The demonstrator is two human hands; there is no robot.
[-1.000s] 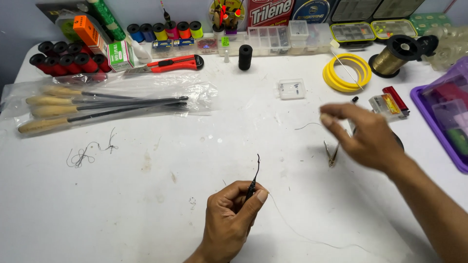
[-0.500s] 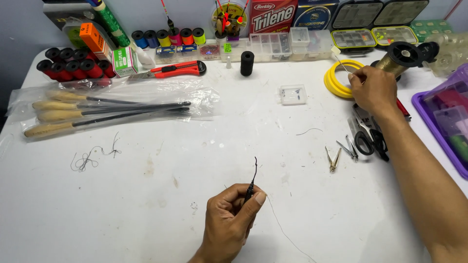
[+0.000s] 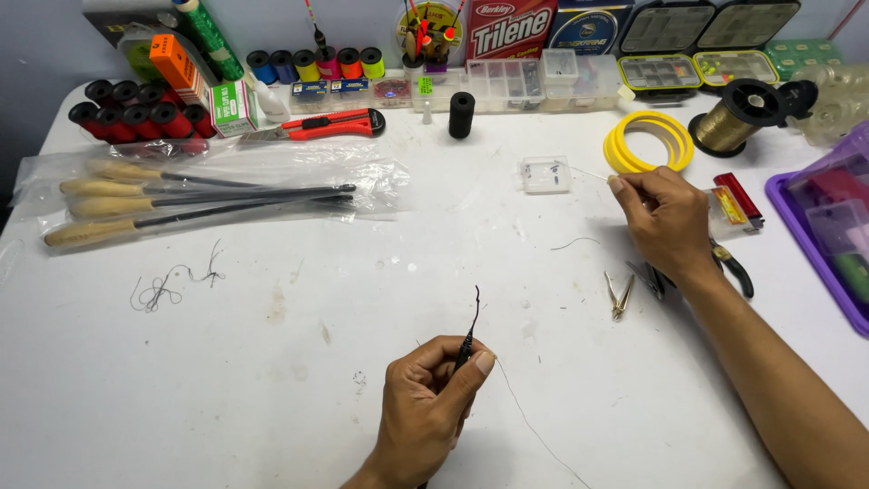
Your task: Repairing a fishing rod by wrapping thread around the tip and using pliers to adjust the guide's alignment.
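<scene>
Landmark for all positions: yellow ring (image 3: 648, 141), a coil lying flat toward the far right of the table.

Table (image 3: 299, 362): white, flat, scuffed and lightly stained; the near half, well left of and nearer than the ring, is mostly bare. Along the far edge runs a row of thread spools, clear compartment boxes and packets. Far to the left of the ring lies a clear plastic bag (image 3: 217, 186) holding long rods with pale handles. A purple tray (image 3: 797, 235) sits right of the ring at the table edge. A gold spool (image 3: 735, 119) stands just right of the ring.

Right hand (image 3: 665, 222): just nearer than the ring, fingers curled with thumb and forefinger pinched together; what they hold is too fine to tell, possibly a thin line end. Pliers (image 3: 729, 264) lie partly under the wrist.

Left hand (image 3: 430, 407): well nearer than and left of the ring, fingers closed in a pinch on a thin black tool (image 3: 470, 326), its curved tip standing up above the thumb.

Judgement on handling: the tool looks very light, thin and somewhat whippy at the tip; best held low on the thicker shank, as now. The fine line (image 3: 534, 426) trailing from the left hand toward the near edge looks limp, slippery and easily snagged.

Small clear box (image 3: 546, 174): just left of the ring.
</scene>
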